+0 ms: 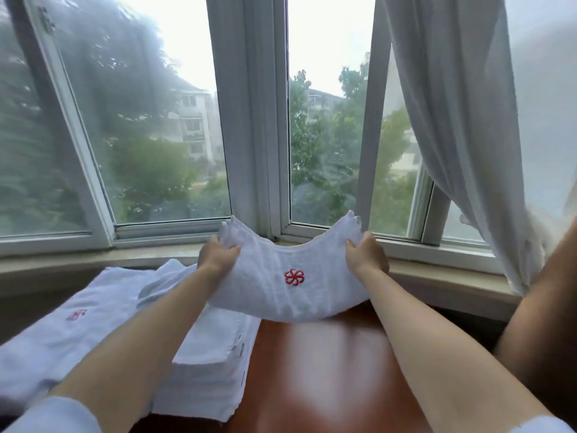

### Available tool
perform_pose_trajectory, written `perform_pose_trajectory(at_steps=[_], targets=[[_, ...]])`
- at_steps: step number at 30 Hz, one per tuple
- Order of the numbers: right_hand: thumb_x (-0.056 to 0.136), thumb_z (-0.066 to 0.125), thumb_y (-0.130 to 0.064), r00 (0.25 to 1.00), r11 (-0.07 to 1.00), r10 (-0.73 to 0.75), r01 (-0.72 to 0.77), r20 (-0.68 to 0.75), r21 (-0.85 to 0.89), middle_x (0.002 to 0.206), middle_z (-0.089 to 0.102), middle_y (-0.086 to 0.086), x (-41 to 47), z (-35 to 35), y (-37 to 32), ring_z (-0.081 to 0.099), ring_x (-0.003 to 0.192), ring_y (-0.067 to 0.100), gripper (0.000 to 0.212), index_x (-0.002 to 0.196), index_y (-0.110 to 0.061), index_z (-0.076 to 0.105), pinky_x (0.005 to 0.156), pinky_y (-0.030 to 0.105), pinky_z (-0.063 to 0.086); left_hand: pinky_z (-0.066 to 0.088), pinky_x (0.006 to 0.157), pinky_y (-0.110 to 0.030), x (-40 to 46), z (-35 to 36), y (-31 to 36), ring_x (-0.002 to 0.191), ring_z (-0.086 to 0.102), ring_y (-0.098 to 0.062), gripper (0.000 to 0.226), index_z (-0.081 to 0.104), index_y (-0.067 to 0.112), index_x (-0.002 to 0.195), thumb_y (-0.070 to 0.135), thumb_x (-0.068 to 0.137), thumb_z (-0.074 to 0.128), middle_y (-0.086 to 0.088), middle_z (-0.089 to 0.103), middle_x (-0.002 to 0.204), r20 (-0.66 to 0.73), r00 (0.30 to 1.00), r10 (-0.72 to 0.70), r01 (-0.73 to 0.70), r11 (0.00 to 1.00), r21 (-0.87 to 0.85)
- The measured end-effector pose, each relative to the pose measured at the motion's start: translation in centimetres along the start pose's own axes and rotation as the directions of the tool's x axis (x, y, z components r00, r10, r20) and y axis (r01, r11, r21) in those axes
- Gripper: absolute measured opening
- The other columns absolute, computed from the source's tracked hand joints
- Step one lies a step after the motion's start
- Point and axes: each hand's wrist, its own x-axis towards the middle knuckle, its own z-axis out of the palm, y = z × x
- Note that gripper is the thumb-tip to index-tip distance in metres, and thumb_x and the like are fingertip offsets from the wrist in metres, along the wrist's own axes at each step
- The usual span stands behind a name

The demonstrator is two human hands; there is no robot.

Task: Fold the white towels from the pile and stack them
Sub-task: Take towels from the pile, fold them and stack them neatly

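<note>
From my remote station, I see both hands raised over a glossy reddish-brown table (327,364), holding one white towel (290,295) up in the air before a window (249,120). The left hand (217,254) grips the towel's left end with fingers curled into the cloth; the right hand (367,253) grips the right end the same way. Between the two hands the towel sags in a curve, its far corners standing up above the fingers and its lower edge hanging just above the tabletop. A red pinwheel-shaped emblem (293,277) faces me near the towel's middle.

On the left side of the table sits a stack of folded towels (212,364), layered edges showing along its right side, partly hidden by the left forearm. Farther left lies a loose pile of towels (78,323), one bearing a blurred red mark (76,314). I cannot tell how many towels either heap holds.

A pale window sill (437,276) runs behind the table. At the right, a white curtain (462,120) hangs beside the partly open window. Through the glass I see green trees (324,151) and a pale multi-storey building (192,126). A brown wooden surface (540,307) slants along the right edge; I cannot tell what it belongs to. Light blue sleeves (56,414) show at the bottom corners.
</note>
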Motion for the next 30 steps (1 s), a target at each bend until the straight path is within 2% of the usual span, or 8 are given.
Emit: perform_pose_trajectory(at_steps=[4,10,12,14,22,26,28,30], targets=[[0.096,0.048,-0.038,0.997,0.997,-0.076,0.077,-0.022,0.024,0.116,0.061,0.015,-1.1,1.7,-5.2,0.059,0.107,0.036,0.034,0.114,-0.009,0.049,0.081,0.038,0.044,0.049,0.091,-0.041,1.9,-4.7,-0.7,0.104,0.062,-0.034,0.035,0.057,0.005,0.115,0.019,0.084,0.067,-0.017,0.066,0.114,-0.075,0.997,0.004,-0.01,0.997,-0.079],[0.097,0.047,-0.037,0.984,0.984,-0.173,0.175,-0.045,0.04,0.111,0.062,0.015,-2.8,5.2,-13.3,0.06,0.1,0.035,0.033,0.111,-0.008,0.05,0.08,0.039,0.045,0.048,0.085,-0.036,5.6,-12.7,-3.1,0.1,0.061,-0.033,0.032,0.054,0.006,0.108,0.024,0.086,0.068,-0.017,0.063,0.112,-0.18,0.984,-0.011,-0.001,0.998,-0.062],[0.097,0.049,-0.035,0.98,0.979,-0.193,0.195,-0.042,0.06,0.112,0.062,0.016,-3.5,6.9,-16.1,0.06,0.101,0.036,0.032,0.11,-0.006,0.05,0.08,0.039,0.044,0.045,0.078,-0.033,7.1,-15.7,-4.3,0.093,0.059,-0.03,0.035,0.053,0.005,0.111,0.026,0.087,0.066,-0.015,0.063,0.111,-0.221,0.975,-0.026,0.014,0.998,-0.056],[0.096,0.05,-0.033,0.977,0.974,-0.209,0.211,-0.03,0.086,0.113,0.062,0.017,-4.4,9.0,-18.9,0.06,0.102,0.037,0.031,0.111,-0.006,0.05,0.079,0.037,0.043,0.045,0.079,-0.034,8.7,-18.4,-5.9,0.095,0.06,-0.031,0.039,0.055,0.004,0.116,0.028,0.086,0.066,-0.014,0.064,0.111,-0.251,0.967,-0.04,0.026,0.998,-0.059],[0.096,0.048,-0.032,0.93,0.933,-0.357,0.352,0.08,0.078,0.111,0.062,0.016,-9.0,20.8,-29.2,0.06,0.101,0.035,0.027,0.108,-0.008,0.049,0.074,0.037,0.041,0.043,0.077,-0.032,13.6,-26.8,-15.0,0.101,0.059,-0.034,0.033,0.055,0.002,0.112,0.015,0.083,0.064,-0.019,0.063,0.113,-0.307,0.928,-0.211,0.15,0.966,-0.21],[0.095,0.047,-0.032,0.902,0.914,-0.405,0.403,0.147,0.043,0.111,0.062,0.016,-10.7,27.3,-33.8,0.059,0.102,0.036,0.028,0.109,-0.008,0.051,0.075,0.038,0.041,0.04,0.075,-0.032,14.6,-30.4,-20.9,0.093,0.053,-0.026,0.049,0.042,0.001,0.123,0.01,0.08,0.064,-0.017,0.056,0.121,-0.345,0.881,-0.324,0.208,0.92,-0.333],[0.095,0.047,-0.032,0.888,0.904,-0.42,0.427,0.188,0.006,0.112,0.063,0.016,-11.6,30.8,-35.8,0.059,0.105,0.036,0.028,0.109,-0.008,0.051,0.076,0.038,0.041,0.037,0.076,-0.029,14.9,-31.8,-24.2,0.093,0.048,-0.02,0.065,0.031,0.01,0.135,0.007,0.079,0.065,-0.004,0.051,0.125,-0.335,0.887,-0.317,0.211,0.925,-0.316],[0.094,0.047,-0.032,0.87,0.893,-0.433,0.45,0.236,-0.019,0.113,0.063,0.015,-12.4,34.4,-37.3,0.059,0.106,0.035,0.027,0.108,-0.01,0.053,0.076,0.037,0.04,0.039,0.081,-0.028,15.3,-33.0,-27.1,0.103,0.048,-0.017,0.081,0.022,0.018,0.147,0.002,0.079,0.063,0.007,0.044,0.125,-0.26,0.907,-0.332,0.246,0.918,-0.312]])
